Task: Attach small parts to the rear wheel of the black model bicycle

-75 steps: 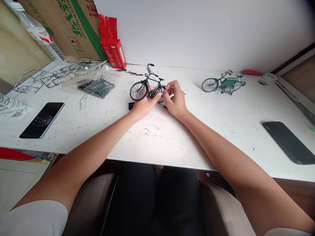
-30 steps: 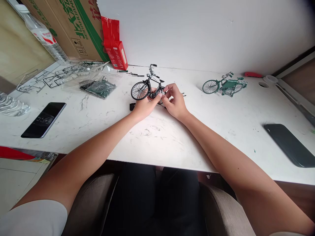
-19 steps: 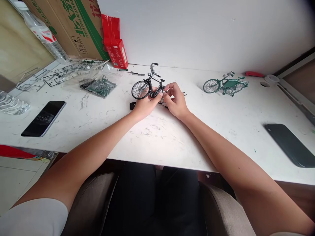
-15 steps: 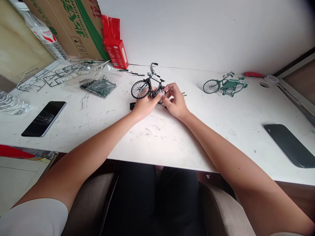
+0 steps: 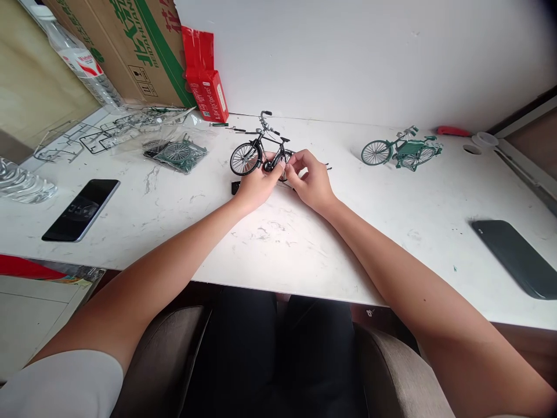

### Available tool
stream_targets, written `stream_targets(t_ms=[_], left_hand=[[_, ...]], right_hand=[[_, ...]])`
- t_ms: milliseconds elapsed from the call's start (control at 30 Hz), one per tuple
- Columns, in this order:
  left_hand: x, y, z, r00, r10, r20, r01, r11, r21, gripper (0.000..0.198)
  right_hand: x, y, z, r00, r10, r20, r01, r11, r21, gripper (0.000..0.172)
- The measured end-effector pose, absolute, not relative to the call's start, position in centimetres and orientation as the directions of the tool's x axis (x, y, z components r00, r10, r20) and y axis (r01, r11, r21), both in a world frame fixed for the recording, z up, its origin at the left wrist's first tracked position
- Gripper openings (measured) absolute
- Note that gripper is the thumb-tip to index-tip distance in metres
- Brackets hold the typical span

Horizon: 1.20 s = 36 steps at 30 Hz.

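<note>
A small black model bicycle (image 5: 270, 142) is held up over the white table, its front wheel to the left and its handlebar at the top. My left hand (image 5: 259, 184) grips it low down near the pedals, thumb on the near side. At the rear wheel, my right hand (image 5: 311, 179) has thumb and forefinger pinched against the bicycle; any small part between those fingertips is hidden. Part of the rear wheel is covered by my fingers. On the table just behind my left wrist lies a small black piece (image 5: 235, 187), partly hidden.
A green model bicycle (image 5: 402, 151) stands at the right. Bagged green parts (image 5: 180, 154) and thin sprue frames (image 5: 93, 139) lie left, near a phone (image 5: 81, 210). A red box (image 5: 208, 96), cardboard box (image 5: 148, 52) and plastic bottle (image 5: 82, 64) stand behind. A dark case (image 5: 517, 255) lies right.
The black bicycle has tilted slightly, its handlebar and front wheel shifting a little left. Both hands keep their places at it. The whole view has shifted slightly.
</note>
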<state>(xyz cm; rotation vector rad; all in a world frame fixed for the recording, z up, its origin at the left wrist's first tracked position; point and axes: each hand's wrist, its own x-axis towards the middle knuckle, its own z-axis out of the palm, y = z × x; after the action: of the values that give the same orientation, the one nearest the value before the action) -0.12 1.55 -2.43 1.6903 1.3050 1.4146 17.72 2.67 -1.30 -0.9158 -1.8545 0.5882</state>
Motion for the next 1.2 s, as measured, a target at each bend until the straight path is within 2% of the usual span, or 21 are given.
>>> stream_targets(t_ms=[200, 400, 500, 633, 833, 1200], left_hand=[[-0.43, 2.08, -2.97, -0.047, 0.891, 0.452, 0.316, -0.416, 0.853, 0.018], [-0.43, 1.81, -2.67, -0.043, 0.901, 0.431, 0.367, -0.387, 0.846, 0.022], [-0.34, 1.62, -2.55, -0.035, 0.901, 0.433, 0.394, -0.386, 0.834, 0.022], [-0.28, 1.57, -2.59, -0.027, 0.9, 0.435, 0.396, -0.39, 0.831, 0.021], [-0.26, 1.62, -2.77, -0.039, 0.903, 0.428, 0.376, -0.383, 0.844, 0.024], [-0.36, 1.61, -2.54, -0.041, 0.916, 0.4, 0.32, -0.367, 0.874, 0.025]], right_hand=[[17.64, 2.19, -0.73, -0.268, 0.797, 0.541, 0.369, 0.604, -0.706, 0.04], [17.77, 2.54, -1.09, -0.261, 0.767, 0.586, 0.419, 0.637, -0.647, 0.017], [17.77, 2.61, -1.18, -0.249, 0.77, 0.588, 0.462, 0.628, -0.626, 0.012], [17.79, 2.53, -1.11, -0.254, 0.758, 0.601, 0.486, 0.637, -0.598, 0.013], [17.87, 2.61, -1.1, -0.263, 0.745, 0.613, 0.521, 0.644, -0.56, 0.023], [17.8, 2.42, -1.17, -0.293, 0.702, 0.649, 0.512, 0.689, -0.514, 0.012]])
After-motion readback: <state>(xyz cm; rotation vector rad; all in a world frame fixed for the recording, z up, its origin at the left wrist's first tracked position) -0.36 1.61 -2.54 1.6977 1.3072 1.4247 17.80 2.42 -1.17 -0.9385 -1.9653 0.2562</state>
